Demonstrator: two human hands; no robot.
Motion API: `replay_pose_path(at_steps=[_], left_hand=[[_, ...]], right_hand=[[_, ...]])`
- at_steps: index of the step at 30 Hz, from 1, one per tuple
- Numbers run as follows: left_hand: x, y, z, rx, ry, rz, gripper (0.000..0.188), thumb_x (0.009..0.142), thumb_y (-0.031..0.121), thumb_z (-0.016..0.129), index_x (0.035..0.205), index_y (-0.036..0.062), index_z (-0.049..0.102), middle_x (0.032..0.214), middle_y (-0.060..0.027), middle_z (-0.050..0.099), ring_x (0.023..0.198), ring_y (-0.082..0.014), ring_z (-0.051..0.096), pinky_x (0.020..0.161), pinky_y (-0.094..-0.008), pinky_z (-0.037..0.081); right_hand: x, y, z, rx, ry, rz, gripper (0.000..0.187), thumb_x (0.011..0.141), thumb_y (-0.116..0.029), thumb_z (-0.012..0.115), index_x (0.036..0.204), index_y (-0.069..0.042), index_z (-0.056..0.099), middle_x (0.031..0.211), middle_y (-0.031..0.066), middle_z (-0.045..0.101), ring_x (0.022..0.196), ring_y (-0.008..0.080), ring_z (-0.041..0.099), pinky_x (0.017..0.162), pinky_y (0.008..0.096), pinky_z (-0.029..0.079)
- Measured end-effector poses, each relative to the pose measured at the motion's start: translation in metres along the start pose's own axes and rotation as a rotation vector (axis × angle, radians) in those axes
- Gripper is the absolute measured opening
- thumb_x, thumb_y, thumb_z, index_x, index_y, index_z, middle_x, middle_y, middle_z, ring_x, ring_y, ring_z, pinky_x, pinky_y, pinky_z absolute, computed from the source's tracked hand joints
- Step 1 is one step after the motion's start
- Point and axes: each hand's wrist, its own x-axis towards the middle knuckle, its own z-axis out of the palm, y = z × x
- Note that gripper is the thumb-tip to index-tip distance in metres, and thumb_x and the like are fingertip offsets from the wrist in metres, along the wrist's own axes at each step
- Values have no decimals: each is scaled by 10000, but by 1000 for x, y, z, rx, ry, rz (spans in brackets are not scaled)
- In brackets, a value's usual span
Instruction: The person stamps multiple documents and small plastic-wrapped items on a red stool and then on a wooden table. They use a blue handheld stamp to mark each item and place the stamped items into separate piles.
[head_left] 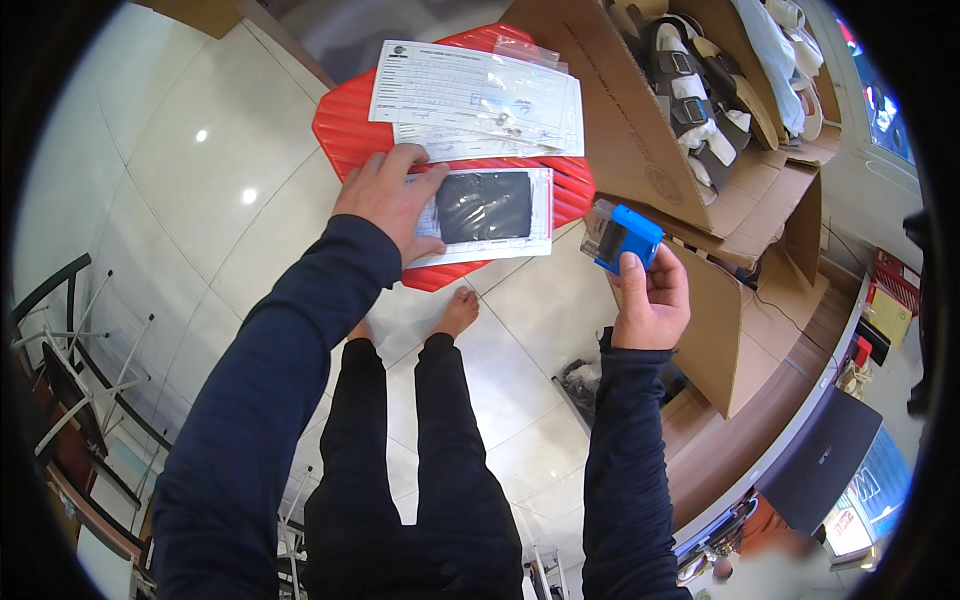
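My left hand (388, 200) presses flat on the left end of a clear plastic packet (490, 213) with a dark item and a white sheet inside. The packet lies on a red ribbed stool top (345, 130). Behind it on the same red surface lie white printed papers (440, 90) and a small clear bag (525, 90). My right hand (652, 300) is raised to the right of the stool and grips a blue tape dispenser (622, 236) between thumb and fingers.
A large open cardboard box (640, 150) with several sandals (700, 90) stands at the right. My legs and a bare foot (458, 312) are on the white tiled floor (200, 200). Metal chair frames (80, 350) stand at the left, a counter (760, 420) at the lower right.
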Motion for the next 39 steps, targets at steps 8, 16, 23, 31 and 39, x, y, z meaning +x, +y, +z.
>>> replay_pose_path(at_steps=[8,16,23,31,39], left_hand=[[-33,-26,2,23,192,49,625,661,288,911,1206,96,672,1276,-126,551,1143,-291,565,953,-386,470],[-59,-30,16,50,173,-64,723,657,316,913,1300,133,639,1495,-104,442,1346,-326,414,1117,-488,328],[-57,-25,13,35,143,-121,711,668,310,901,1316,179,637,1515,-77,420,1367,-324,385,1136,-494,304],[-56,-27,15,11,160,-115,699,679,301,895,1318,186,638,1507,-68,426,1358,-320,395,1126,-489,324],[-55,-25,14,43,144,-130,699,682,293,896,1322,180,636,1503,-75,426,1355,-331,398,1119,-489,337]], right_hand=[[-3,6,6,-68,-32,-65,361,882,-44,752,1195,47,595,1051,79,674,891,113,636,825,257,526],[4,-5,61,-498,-494,-592,400,763,-35,782,1145,-60,668,1047,144,653,906,313,658,794,361,540],[2,-15,103,-678,-720,-679,398,781,-68,787,1161,-79,670,1069,127,653,943,316,668,806,359,550],[3,-20,112,-754,-761,-742,384,781,-73,786,1147,-83,669,1068,117,652,941,309,670,797,361,553],[0,-22,100,-765,-780,-711,390,766,-71,797,1135,-79,670,1062,113,655,913,305,679,776,355,556]])
